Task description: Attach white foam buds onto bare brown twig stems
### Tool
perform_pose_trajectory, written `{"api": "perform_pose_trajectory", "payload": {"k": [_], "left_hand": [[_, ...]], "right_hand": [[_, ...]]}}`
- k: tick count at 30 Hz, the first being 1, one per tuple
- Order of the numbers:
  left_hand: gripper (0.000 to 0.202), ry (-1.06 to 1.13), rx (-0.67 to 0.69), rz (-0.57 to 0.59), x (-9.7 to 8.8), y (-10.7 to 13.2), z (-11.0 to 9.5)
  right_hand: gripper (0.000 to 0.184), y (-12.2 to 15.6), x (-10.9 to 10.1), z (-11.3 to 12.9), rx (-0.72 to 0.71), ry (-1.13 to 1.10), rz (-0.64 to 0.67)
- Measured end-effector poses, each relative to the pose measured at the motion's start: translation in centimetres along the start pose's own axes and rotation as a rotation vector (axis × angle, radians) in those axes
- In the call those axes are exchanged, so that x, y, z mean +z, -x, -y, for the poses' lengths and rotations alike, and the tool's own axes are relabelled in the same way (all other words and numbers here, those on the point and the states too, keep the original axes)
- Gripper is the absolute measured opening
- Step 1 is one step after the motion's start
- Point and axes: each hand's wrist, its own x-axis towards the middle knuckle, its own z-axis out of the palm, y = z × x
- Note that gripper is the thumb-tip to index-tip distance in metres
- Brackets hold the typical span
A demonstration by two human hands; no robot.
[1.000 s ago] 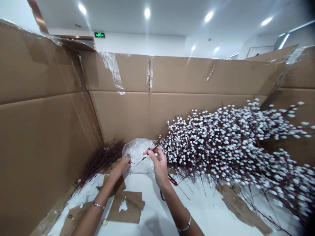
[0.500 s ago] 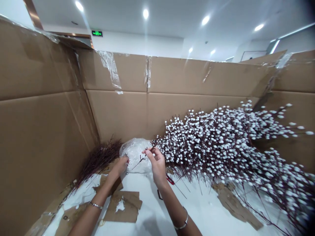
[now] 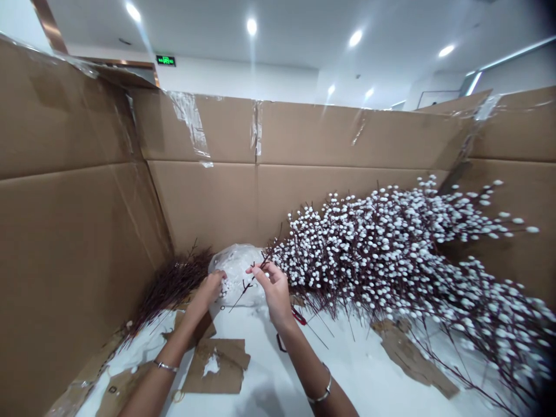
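Artificial pussy-willow sprig [image 3: 247, 286] pinched between thumb and fingers of a person's right hand [image 3: 273, 288], its dark stem slanting down across a bulging transparent plastic bag [image 3: 238, 272] between the two hands. The left hand [image 3: 208, 291] curls at the bag's near side, fingertips among small white buds; whether it grips anything cannot be told. A thin bracelet [image 3: 165, 366] circles the left wrist, a silver bangle [image 3: 320, 395] the right. To the right of the bag, a large heap of bud-covered branches [image 3: 369, 255] leans against a cardboard wall [image 3: 208, 202]. A pile of bare dark twigs [image 3: 174, 284] lies in the corner to the bag's left. A red-handled tool [image 3: 299, 316], partly hidden, sits just below the heap's near edge. Torn cardboard scraps [image 3: 216, 365] lie on a white sheet [image 3: 260, 370] along the near side.
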Motion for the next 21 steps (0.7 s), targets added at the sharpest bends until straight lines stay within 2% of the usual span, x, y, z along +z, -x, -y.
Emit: {"api": "perform_pose_trajectory", "payload": {"k": [5,11,17,21], "left_hand": [[0.023,0.180,0.055,-0.182,-2.4,0.2,-0.9],[0.022,0.466,0.089,-0.305,-4.7,1.2,-3.2],[0.039,0.766,0.092,-0.307,-6.3,2.2,-6.4],[0.038,1.012,0.039,-0.261,-7.5,3.4,-8.7]], "right_hand": [[0.019,0.1,0.3,0.0,0.000,0.020,0.026],[0.019,0.3,0.5,0.5,-0.008,0.054,0.054],[0.019,0.6,0.4,1.1,-0.050,0.092,0.079],[0.019,0.7,0.3,1.3,-0.071,0.106,0.082]]}}
